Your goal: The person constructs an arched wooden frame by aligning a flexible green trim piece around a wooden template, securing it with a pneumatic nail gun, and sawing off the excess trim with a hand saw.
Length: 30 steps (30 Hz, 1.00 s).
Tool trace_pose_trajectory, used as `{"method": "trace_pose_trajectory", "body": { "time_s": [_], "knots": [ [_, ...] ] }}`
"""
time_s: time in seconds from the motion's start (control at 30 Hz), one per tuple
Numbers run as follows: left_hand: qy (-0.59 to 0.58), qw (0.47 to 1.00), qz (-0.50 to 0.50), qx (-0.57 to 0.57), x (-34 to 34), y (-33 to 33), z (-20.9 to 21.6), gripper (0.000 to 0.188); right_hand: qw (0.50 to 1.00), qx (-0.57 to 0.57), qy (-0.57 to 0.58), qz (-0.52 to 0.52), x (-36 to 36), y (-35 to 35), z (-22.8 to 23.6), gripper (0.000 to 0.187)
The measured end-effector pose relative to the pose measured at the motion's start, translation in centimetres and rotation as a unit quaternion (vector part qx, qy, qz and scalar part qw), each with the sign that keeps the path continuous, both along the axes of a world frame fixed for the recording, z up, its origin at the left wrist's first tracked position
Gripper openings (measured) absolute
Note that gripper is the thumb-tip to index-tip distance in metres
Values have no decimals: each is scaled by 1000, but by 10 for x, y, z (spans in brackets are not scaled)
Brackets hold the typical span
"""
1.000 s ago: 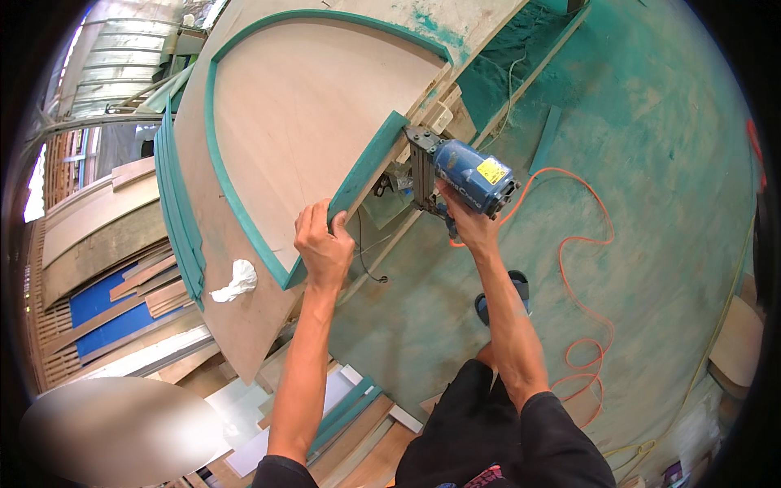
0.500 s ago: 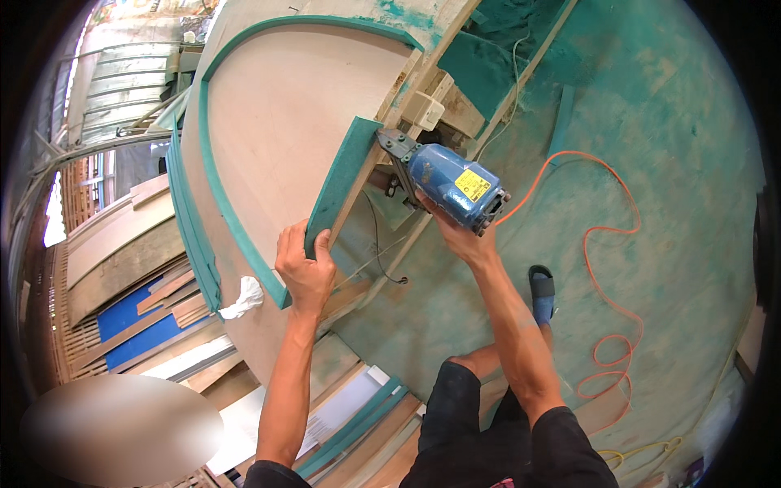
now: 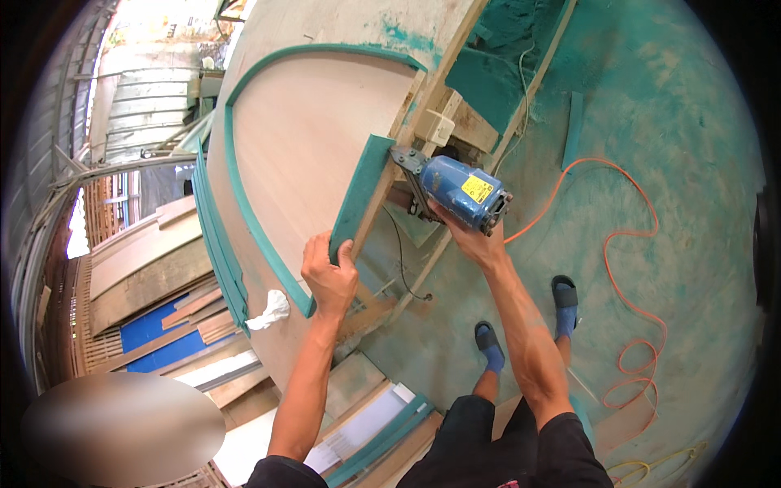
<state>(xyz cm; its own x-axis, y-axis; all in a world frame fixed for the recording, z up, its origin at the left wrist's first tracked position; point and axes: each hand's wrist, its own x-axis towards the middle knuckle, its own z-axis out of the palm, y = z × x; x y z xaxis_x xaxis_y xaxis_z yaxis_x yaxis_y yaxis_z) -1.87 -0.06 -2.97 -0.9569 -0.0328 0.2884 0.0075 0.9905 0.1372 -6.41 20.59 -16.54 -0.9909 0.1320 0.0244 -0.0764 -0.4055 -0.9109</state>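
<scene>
Well, my left grip [image 3: 329, 267] is closed around the near end of the teal strip [image 3: 363, 193], thumb along its right side, and the strip slants ahead and to the right from there, over the edge of the worktop [image 3: 325, 23]. My right grip [image 3: 473, 241] seems wrapped around the handle of the blue nail gun [image 3: 457, 192], though the tool's body hides most of the fingers; the nose is at or just beside the strip's far end, contact unclear. I'd judge the strip light and stiff, its painted face perhaps a little slick, so a pinch across its edges near the end should steady it. The gun looks heavy and front-weighted, best taken by the handle under its body, with the orange hose [image 3: 612, 244] trailing to the right of that grip and likely tugging slightly.
</scene>
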Motion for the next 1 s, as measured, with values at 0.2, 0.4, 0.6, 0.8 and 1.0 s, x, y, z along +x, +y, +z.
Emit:
{"method": "trace_pose_trajectory", "body": {
  "time_s": [0.2, 0.4, 0.6, 0.8, 1.0],
  "knots": [
    [4, 1000, -7, 11, 1, -1, 0, 23, 1000, -19, -11, 7, 8, -6, 2, 50],
    [7, 1000, -12, 10, 0, -2, -4, 24, 999, -37, -1, -20, 13, -16, -1, 53],
    [17, 999, -28, 11, 0, -4, -4, 24, 1000, 13, 1, -16, 15, -13, 5, 50],
    [5, 999, -34, 1, 6, -9, -2, 26, 998, -58, 12, -6, 29, -21, 5, 46],
    [4, 999, -34, 25, 33, -33, 5, 31, 997, 45, 52, 30, 66, -46, -11, 49]
  ]
}}
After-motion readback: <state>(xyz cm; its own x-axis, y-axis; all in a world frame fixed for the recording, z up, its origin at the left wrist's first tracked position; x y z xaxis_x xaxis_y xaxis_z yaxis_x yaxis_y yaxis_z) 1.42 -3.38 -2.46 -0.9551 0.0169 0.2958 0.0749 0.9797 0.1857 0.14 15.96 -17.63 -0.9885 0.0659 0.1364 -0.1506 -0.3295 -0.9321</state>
